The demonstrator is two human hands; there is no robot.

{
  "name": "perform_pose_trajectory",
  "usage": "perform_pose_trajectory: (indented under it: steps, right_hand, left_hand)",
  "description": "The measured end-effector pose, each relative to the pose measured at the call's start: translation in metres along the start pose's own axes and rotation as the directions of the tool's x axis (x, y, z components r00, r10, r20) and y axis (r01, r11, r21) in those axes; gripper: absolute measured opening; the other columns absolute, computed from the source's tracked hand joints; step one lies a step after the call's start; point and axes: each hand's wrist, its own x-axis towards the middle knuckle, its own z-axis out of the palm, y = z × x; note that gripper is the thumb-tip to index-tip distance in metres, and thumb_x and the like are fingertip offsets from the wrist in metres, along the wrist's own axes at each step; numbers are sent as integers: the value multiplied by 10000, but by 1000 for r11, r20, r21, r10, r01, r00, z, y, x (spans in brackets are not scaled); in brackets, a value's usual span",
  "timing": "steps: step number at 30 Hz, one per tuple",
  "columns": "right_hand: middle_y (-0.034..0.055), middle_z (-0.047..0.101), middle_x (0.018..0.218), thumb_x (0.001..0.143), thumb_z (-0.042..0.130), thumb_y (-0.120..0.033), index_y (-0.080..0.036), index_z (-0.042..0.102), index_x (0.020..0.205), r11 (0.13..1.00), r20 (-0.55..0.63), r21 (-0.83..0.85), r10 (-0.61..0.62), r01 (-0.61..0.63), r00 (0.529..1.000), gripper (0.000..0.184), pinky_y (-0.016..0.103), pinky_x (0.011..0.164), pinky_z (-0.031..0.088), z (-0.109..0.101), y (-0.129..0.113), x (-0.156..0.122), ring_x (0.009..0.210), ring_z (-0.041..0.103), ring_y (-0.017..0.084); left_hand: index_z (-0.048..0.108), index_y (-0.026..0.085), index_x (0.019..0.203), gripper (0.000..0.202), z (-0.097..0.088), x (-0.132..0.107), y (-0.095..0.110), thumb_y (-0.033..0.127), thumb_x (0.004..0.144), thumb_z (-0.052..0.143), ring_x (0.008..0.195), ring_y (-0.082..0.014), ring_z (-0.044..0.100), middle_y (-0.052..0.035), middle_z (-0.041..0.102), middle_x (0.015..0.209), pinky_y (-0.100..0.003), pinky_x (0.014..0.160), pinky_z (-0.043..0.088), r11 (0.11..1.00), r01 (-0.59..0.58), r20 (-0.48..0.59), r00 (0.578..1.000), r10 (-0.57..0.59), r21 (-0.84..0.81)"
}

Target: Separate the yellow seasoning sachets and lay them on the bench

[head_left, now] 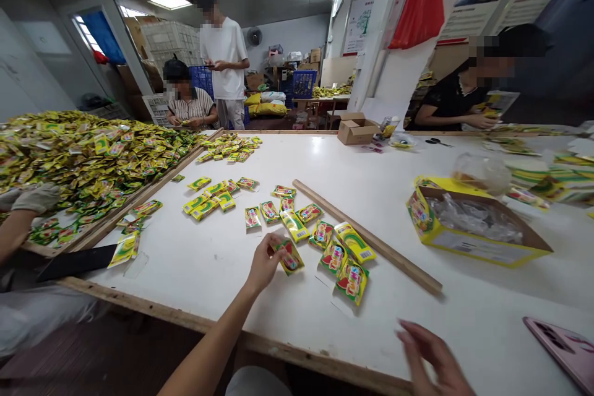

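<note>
The left hand [265, 263] reaches out over the white bench [195, 266] and pinches a small yellow-and-green sachet [291, 258] between thumb and fingertips; the sachet lies tilted, its lower end on the bench surface. The right hand [434, 359] is near the front edge of the bench, well apart from that sachet, fingers loosely spread and holding nothing; it is blurred.

Taking the held sachet as the landmark: just to its right lies a loose cluster of sachets [346, 260], some overlapping, the nearest almost touching it. Just beyond it, farther from the person, a short row of sachets [283, 213] lies flat, and farther left and beyond, another small group [211, 198]. A long wooden strip [366, 238] runs diagonally to the right of the sachet, past the cluster. Farther right, beyond the strip, an open yellow carton [468, 226] holds clear wrappers. Well to the right and toward the person, a pink phone [563, 349] lies at the bench edge.

Far to the left of the sachet, behind a wooden rail, a great heap of sachets [78, 158] covers the bench, and a co-worker's arm [18, 223] rests at its near side. Across the bench, far beyond the sachet, a small brown box [356, 130] stands open, with seated people and one standing person behind.
</note>
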Motion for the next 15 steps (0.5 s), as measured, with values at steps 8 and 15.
perform_pose_trajectory:
  steps: [8,15]
  right_hand:
    - [83,646,1049,884,561,-434,-215,561,1122,939,482,326,-69,-106,873,324,275,678,556,100,-50,-20,886,653,220]
    - [72,662,941,868,591,-439,-193,606,1000,940,499,325,-79,-101,863,280,287,744,544,94,-37,-14,855,652,222]
  left_hand:
    - [425,238,1023,425,6,-76,10,291,747,743,824,-171,630,-33,650,936,-280,732,474,780,155,348,934,85,-606]
    - [642,152,856,241,19,-84,-4,384,797,671,759,-173,600,-35,660,799,-271,717,459,898,145,357,934,15,-416]
